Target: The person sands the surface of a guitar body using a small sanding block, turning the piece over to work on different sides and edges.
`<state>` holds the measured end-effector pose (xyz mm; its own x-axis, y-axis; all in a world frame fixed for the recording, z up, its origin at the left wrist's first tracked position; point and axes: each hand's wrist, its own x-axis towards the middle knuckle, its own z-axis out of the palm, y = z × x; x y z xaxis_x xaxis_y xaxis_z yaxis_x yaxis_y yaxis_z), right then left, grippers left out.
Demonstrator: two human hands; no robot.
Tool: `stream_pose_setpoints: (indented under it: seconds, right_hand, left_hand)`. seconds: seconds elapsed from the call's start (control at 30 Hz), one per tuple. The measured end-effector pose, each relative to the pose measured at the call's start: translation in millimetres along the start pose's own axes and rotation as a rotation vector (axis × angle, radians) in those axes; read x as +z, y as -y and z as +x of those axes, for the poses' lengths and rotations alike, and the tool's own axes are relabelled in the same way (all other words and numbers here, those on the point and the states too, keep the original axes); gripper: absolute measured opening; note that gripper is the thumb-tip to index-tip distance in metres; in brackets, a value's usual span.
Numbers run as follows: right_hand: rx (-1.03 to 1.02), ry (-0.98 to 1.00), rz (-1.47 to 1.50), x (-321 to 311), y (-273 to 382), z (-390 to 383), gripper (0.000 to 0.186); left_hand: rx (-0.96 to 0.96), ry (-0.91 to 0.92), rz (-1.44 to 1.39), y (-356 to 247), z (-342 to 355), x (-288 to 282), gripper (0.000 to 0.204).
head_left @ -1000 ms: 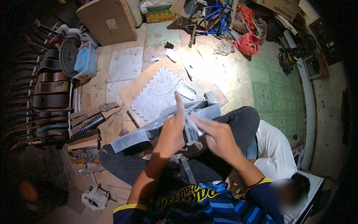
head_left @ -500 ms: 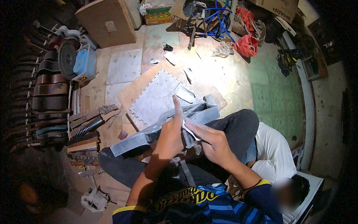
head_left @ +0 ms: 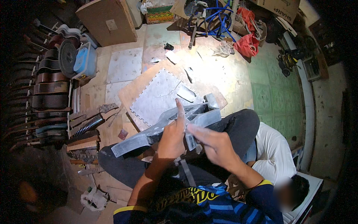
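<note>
A long grey guitar-shaped body (head_left: 130,142) lies across my lap, its far end over a dark trouser leg. My left hand (head_left: 171,136) grips the middle of it from below, with one finger pointing up along its edge. My right hand (head_left: 216,145) comes in from the right with flat fingers, pressing a small pale sheet (head_left: 191,141) against the side of the grey body next to my left hand. What kind of sheet it is I cannot tell.
A grey puzzle-edged foam mat (head_left: 156,95) lies on a wooden board ahead. Guitar necks (head_left: 87,125) and stacked guitar bodies (head_left: 48,89) line the left. A cardboard box (head_left: 108,22), blue hose (head_left: 218,18) and red bag (head_left: 247,44) stand at the back. A person in white (head_left: 274,156) sits at my right.
The grey body and both hands have shifted slightly toward me. My right hand with the pale sheet has slid a little along the body's side.
</note>
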<state>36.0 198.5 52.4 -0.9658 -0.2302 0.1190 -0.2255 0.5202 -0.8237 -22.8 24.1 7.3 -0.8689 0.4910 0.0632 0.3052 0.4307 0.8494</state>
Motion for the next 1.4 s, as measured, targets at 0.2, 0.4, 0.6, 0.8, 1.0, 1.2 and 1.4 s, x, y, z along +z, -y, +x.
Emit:
stream_pose_setpoints:
  seconds: [0.2, 0.4, 0.6, 0.8, 1.0, 1.2, 1.4]
  right_hand:
    - [-0.177, 0.02, 0.011, 1, 7, -2, 0.057]
    - [-0.053, -0.253, -0.126, 18, -7, -5, 0.06]
    - [-0.001, -0.176, -0.135, 25, 13, -19, 0.072]
    - [-0.003, -0.091, -0.202, 9, 16, -6, 0.075]
    - [-0.031, -0.003, -0.334, 9, 13, 8, 0.077]
    - [-0.044, 0.025, -0.358, 7, 17, 6, 0.072]
    - [-0.133, 0.028, -0.337, 6, 16, 11, 0.074]
  left_hand:
    - [-0.055, 0.072, 0.071, -6, 11, -1, 0.116]
    - [-0.018, -0.009, 0.025, -7, 17, 2, 0.105]
    - [-0.107, -0.109, -0.054, -4, 16, 1, 0.054]
    - [-0.121, -0.116, -0.075, -13, 23, -5, 0.031]
    - [-0.159, -0.146, -0.134, -13, 26, -3, 0.029]
    - [-0.106, -0.164, -0.035, -2, 22, -1, 0.032]
    - [-0.074, -0.205, -0.044, -4, 21, -7, 0.029]
